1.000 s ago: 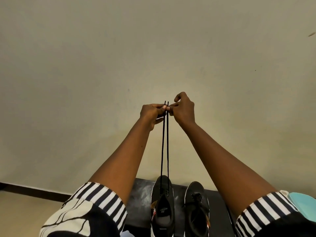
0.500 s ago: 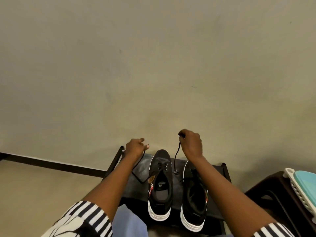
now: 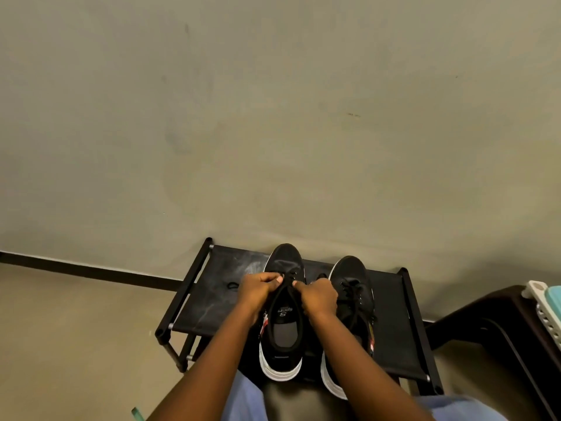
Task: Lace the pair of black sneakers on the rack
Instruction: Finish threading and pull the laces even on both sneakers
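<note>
Two black sneakers with white soles stand side by side on a black rack [image 3: 391, 302], toes toward the wall. The left sneaker [image 3: 283, 335] has its tongue and insole showing. My left hand [image 3: 258, 288] and my right hand [image 3: 318, 294] sit on either side of its eyelets, fingers curled, each pinching the black lace [image 3: 288, 284] close to the shoe. A loop of that lace lies on the rack to the left. The right sneaker [image 3: 353, 287] shows a laced front, its heel part hidden by my right forearm.
A grey wall rises right behind the rack, with a dark skirting strip [image 3: 91, 271] along the floor. A dark brown stool [image 3: 498, 323] stands at the right, with a white and teal container [image 3: 546, 311] on it. Beige floor lies to the left.
Both hands have come down from high in front of the wall, where they held the lace ends taut, to the left sneaker's eyelets. The view has tilted down onto the rack.
</note>
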